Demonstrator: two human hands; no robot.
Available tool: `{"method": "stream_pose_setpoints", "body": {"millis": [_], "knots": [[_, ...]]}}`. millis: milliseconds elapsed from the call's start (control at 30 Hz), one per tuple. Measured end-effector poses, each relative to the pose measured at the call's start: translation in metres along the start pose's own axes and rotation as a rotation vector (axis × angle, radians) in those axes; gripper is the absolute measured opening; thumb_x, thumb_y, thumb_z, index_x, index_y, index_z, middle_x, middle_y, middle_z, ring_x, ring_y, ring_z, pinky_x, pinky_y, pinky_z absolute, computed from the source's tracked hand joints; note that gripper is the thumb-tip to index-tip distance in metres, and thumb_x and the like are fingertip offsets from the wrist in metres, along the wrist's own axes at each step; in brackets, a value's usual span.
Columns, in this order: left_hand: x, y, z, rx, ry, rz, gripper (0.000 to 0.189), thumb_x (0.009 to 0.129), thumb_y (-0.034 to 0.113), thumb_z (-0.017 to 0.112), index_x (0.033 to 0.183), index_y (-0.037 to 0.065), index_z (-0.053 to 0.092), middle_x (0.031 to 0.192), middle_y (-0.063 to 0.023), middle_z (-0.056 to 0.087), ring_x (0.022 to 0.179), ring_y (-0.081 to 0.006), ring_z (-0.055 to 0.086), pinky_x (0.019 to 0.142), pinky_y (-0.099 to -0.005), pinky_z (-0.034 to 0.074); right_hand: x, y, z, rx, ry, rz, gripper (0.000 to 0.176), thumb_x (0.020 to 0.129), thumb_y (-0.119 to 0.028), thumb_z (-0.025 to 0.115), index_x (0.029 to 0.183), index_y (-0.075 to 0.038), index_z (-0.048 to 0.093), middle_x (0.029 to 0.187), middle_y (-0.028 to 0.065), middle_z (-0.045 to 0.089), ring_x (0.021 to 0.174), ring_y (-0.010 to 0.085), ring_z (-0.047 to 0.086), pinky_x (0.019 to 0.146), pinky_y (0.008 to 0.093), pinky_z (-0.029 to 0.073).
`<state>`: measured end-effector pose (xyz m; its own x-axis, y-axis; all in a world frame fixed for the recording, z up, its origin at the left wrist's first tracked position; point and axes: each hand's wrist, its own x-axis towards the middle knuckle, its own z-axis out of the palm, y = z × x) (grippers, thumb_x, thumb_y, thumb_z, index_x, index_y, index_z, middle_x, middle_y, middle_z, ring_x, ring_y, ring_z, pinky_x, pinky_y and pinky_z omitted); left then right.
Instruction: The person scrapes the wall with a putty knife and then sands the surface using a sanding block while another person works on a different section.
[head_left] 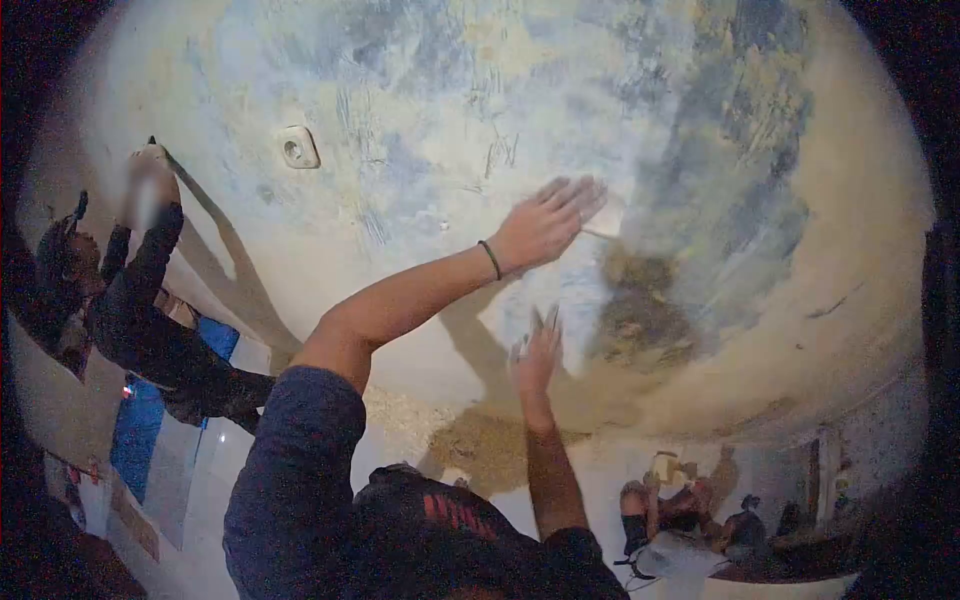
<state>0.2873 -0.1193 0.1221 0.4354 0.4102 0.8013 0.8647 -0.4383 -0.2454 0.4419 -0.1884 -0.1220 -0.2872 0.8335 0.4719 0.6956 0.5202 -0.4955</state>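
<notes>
My left hand (552, 222), with a dark band at the wrist, is raised against the mottled blue, grey and cream wall (420, 90). Its fingers are together over a pale flat piece (604, 216), which shows beyond the fingertips; motion blurs them slightly. Lower down, my right hand (537, 355) is up near the wall with its fingers apart and nothing visible in it. Some whitish marks show on its fingers. A brownish patch (645, 310) of wall lies to the right of both hands.
A wall socket (298, 148) is at the upper left. A co-worker in dark clothes (150, 320) stands at the left, arms raised to the wall. Blue panels (137, 440) show beside them. Other people (690, 505) are at the lower right, near a doorway.
</notes>
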Motion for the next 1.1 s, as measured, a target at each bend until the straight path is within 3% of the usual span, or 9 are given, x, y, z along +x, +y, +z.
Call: {"method": "stream_pose_setpoints", "body": {"millis": [67,133,233,333,367,500,667,900,1100], "knots": [[-0.001,0.008,0.003,-0.014,-0.005,0.117,0.067,0.09,0.013,0.063,0.154,0.003,0.048,0.162,-0.0172,0.046,0.152,-0.0342,0.042,0.125,-0.0555,0.031,-0.067,0.053,0.063,0.206,-0.097,0.192,0.066,0.093,-0.015,0.066,0.154,-0.001,0.044,0.166,0.0254,0.031,0.148,0.047,0.039,0.122,0.0517,0.035],[0.025,-0.011,-0.017,0.15,-0.004,-0.028,0.069,0.094,0.012,0.057,0.16,0.001,0.038,0.165,-0.0193,0.042,0.151,-0.0353,0.041,0.126,-0.0541,0.029,-0.169,0.172,0.163,-0.212,0.337,-0.431,0.046,0.098,-0.023,0.064,0.138,-0.001,0.056,0.151,0.0229,0.053,0.136,0.0405,0.053,0.12,0.0503,0.039],[0.088,-0.037,-0.06,0.286,0.443,-0.207,0.069,0.095,0.009,0.057,0.16,0.002,0.038,0.164,-0.0195,0.042,0.153,-0.0394,0.037,0.125,-0.06,0.028,-0.241,0.217,0.177,-0.129,-0.183,0.002,0.038,0.099,-0.025,0.063,0.131,-0.004,0.062,0.139,0.0205,0.062,0.126,0.0382,0.058,0.112,0.0511,0.046],[0.079,-0.036,-0.042,0.298,0.376,-0.082,0.068,0.096,0.012,0.059,0.16,0.004,0.039,0.164,-0.0162,0.043,0.152,-0.0373,0.038,0.125,-0.0589,0.028,-0.194,0.193,0.134,-0.235,0.196,0.153,0.04,0.105,-0.029,0.056,0.133,-0.001,0.062,0.136,0.024,0.063,0.128,0.0395,0.058,0.113,0.0503,0.045],[0.056,-0.022,-0.025,0.22,0.172,0.053,0.069,0.096,0.015,0.06,0.161,0.006,0.039,0.165,-0.0139,0.043,0.153,-0.0342,0.038,0.126,-0.0575,0.028,-0.13,0.144,0.063,0.371,0.066,0.467,0.054,0.101,-0.02,0.062,0.149,0.002,0.048,0.148,0.0213,0.057,0.138,0.0425,0.051,0.122,0.0497,0.035],[0.014,0.0,0.0,0.071,-0.131,0.322,0.071,0.096,0.02,0.061,0.163,0.012,0.038,0.166,-0.0071,0.042,0.155,-0.0247,0.037,0.127,-0.0526,0.027,0.032,0.037,-0.11,0.234,0.426,0.07,0.056,0.1,-0.011,0.062,0.153,-0.003,0.047,0.155,0.0262,0.047,0.145,0.0455,0.043,0.122,0.0504,0.034],[0.054,-0.011,-0.023,0.303,0.14,0.024,0.074,0.093,0.016,0.059,0.163,0.013,0.038,0.167,-0.0074,0.042,0.156,-0.0261,0.036,0.128,-0.0562,0.024,0.147,-0.005,-0.216,0.03,0.621,-0.152,0.067,0.099,-0.024,0.064,0.16,-0.011,0.04,0.16,0.0278,0.039,0.148,0.0483,0.036,0.122,0.06,0.029],[-0.005,0.033,0.025,-0.017,-0.196,0.18,0.071,0.095,0.019,0.061,0.162,0.015,0.04,0.166,-0.0064,0.043,0.155,-0.027,0.038,0.127,-0.0578,0.025,0.194,0.013,-0.214,-0.282,0.734,-0.251,0.071,0.097,-0.03,0.066,0.162,-0.018,0.04,0.166,0.0256,0.032,0.147,0.049,0.038,0.119,0.0617,0.03],[0.071,0.009,-0.024,0.382,0.344,-0.249,0.064,0.095,0.016,0.059,0.158,0.011,0.046,0.16,-0.0102,0.051,0.15,-0.0336,0.044,0.123,-0.0611,0.03,0.198,0.026,-0.248,-0.173,0.757,-0.318,0.07,0.096,-0.026,0.066,0.161,-0.015,0.042,0.167,0.0274,0.03,0.153,0.0448,0.031,0.122,0.0627,0.027]]}}
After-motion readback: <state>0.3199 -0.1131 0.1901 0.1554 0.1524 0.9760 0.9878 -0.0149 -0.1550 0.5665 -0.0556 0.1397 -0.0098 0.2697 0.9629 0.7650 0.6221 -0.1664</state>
